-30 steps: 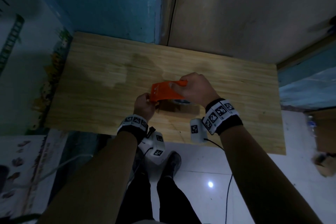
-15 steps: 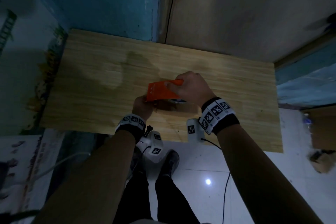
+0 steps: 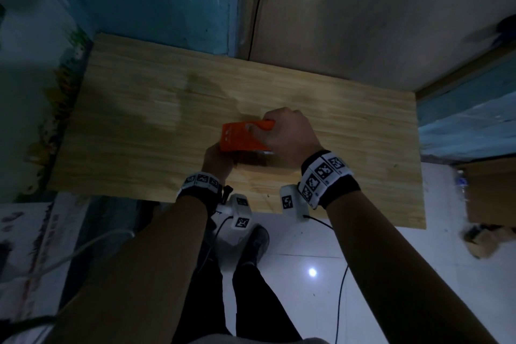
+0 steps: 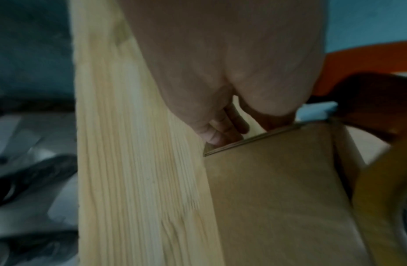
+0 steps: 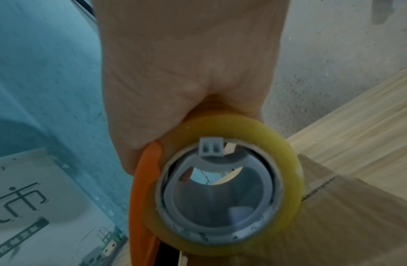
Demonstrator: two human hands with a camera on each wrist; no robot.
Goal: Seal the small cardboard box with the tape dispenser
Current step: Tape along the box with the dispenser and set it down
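Observation:
My right hand [image 3: 290,134] grips the handle of the orange tape dispenser [image 3: 241,138], which sits over the small brown cardboard box [image 3: 251,160]. The box is mostly hidden under the dispenser in the head view. My left hand [image 3: 217,160] holds the box's left side; in the left wrist view its fingers [image 4: 223,129] curl over the box [image 4: 277,198] edge. In the right wrist view the yellowish tape roll [image 5: 286,162] on its grey hub fills the middle, with the orange dispenser frame [image 5: 143,189] at its left and the box top [image 5: 346,216] below right.
The box stands near the front edge of a pale wooden tabletop [image 3: 139,126]. Blue and grey walls rise behind the tabletop. A white tiled floor [image 3: 307,260], cables and my legs lie below. Another cardboard box [image 3: 491,193] sits on the floor at right.
The dispenser and my right hand have shifted slightly left and nearer to me over the box. My left hand stays on the box's left side.

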